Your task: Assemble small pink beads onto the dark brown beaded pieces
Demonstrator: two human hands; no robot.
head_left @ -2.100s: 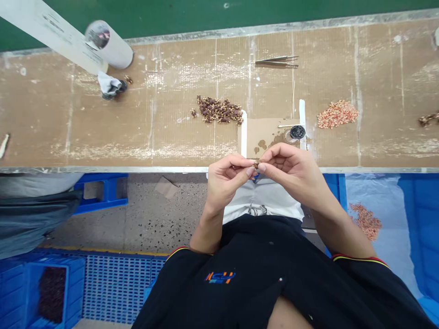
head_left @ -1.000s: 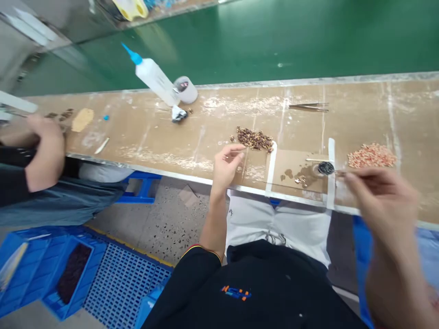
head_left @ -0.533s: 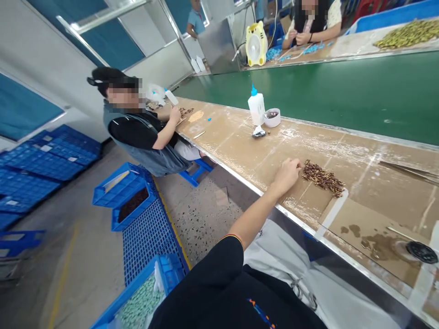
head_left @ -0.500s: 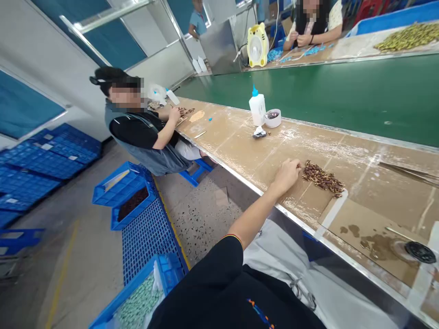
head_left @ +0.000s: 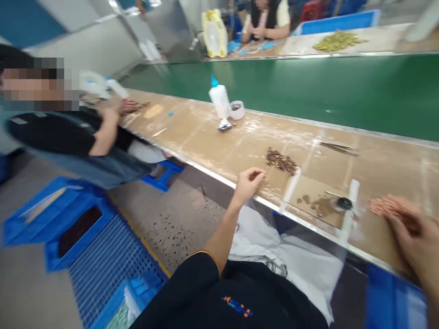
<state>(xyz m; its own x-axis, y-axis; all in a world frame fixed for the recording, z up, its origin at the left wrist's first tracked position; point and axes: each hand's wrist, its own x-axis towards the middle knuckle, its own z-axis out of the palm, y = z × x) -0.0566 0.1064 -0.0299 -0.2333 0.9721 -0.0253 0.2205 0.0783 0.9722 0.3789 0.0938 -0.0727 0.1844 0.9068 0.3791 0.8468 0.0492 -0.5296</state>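
Observation:
My left hand (head_left: pixel 249 185) is over the near edge of the table, its fingers curled and thumb and fingertips drawn together in a pinch. Anything between them is too small to make out. Just beyond it lies a pile of small dark red and gold pieces (head_left: pixel 281 161). At the far right, my right hand (head_left: pixel 416 233) reaches into a pile of small pink pieces (head_left: pixel 384 205). Its thumb and fingers come together at the pile, blurred, and what they pinch is hidden. Between the hands are a round black lid-like thing (head_left: pixel 344 204) and a wet stain on cardboard.
Tweezers (head_left: pixel 339 148) lie farther back. A white bottle with a blue nozzle (head_left: pixel 219 98) stands by a tape roll (head_left: pixel 236 110). A green belt (head_left: pixel 291 87) runs behind the table (head_left: pixel 202 137). A co-worker (head_left: pixel 61 128) sits at left, near blue crates (head_left: pixel 51 210).
The view has swung right, bringing my right hand and the pink pile into sight. My left hand has drawn back from the dark red pile toward the table's near edge.

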